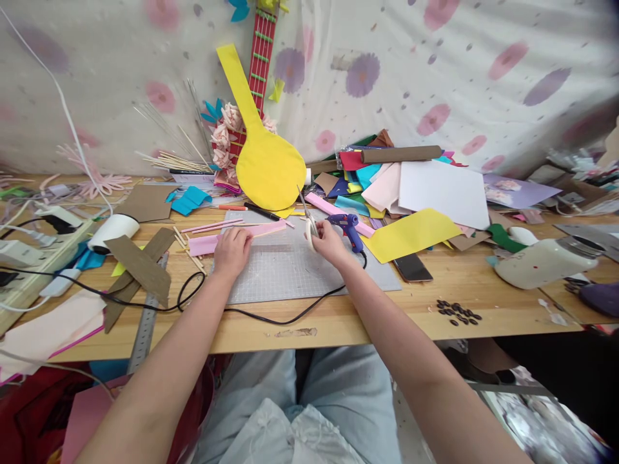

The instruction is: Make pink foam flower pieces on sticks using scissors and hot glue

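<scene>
My left hand (232, 250) rests with curled fingers on the end of a long pink foam strip (227, 238) that lies across the top of a grey cutting mat (285, 270). My right hand (326, 242) is closed round the handles of a pair of scissors (306, 212), whose blades point up and away from me. A blue glue gun (347, 227) lies just right of that hand, its black cord running back across the mat. A big yellow foam guitar shape (267, 161) leans behind the mat.
A wooden table edge (338, 328) runs in front of me. Left: cardboard strips (140, 264), a metal ruler (147, 322), a power strip (29, 251). Right: a yellow sheet (411, 233), a phone (412, 267), white paper (442, 190), small dark beads (457, 312), a white appliance (544, 261).
</scene>
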A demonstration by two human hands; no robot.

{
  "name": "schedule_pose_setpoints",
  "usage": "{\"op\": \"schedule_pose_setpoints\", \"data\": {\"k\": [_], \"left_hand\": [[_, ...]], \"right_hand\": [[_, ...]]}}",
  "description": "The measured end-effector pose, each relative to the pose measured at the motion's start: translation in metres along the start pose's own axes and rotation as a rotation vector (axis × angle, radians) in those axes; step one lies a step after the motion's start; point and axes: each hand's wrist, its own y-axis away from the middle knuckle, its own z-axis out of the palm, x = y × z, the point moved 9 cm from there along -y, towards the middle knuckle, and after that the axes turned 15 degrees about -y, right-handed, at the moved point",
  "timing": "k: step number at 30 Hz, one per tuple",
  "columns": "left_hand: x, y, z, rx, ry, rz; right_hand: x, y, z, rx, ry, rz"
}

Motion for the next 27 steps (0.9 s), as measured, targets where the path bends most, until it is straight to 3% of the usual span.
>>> {"op": "schedule_pose_setpoints", "data": {"k": [3, 11, 27], "left_hand": [[-0.004, 0.0, -0.006, 0.041, 0.001, -0.044], [-0.007, -0.001, -0.013, 0.067, -0.005, -0.098], [-0.001, 0.001, -0.012, 0.063, 0.014, -0.054]], "right_hand": [[-0.004, 0.009, 0.002, 0.016, -0.001, -0.033], [-0.031, 0.03, 0.036, -0.073, 0.138, -0.194], [-0.03, 0.031, 0.041, -0.13, 0.19, -0.13]]}}
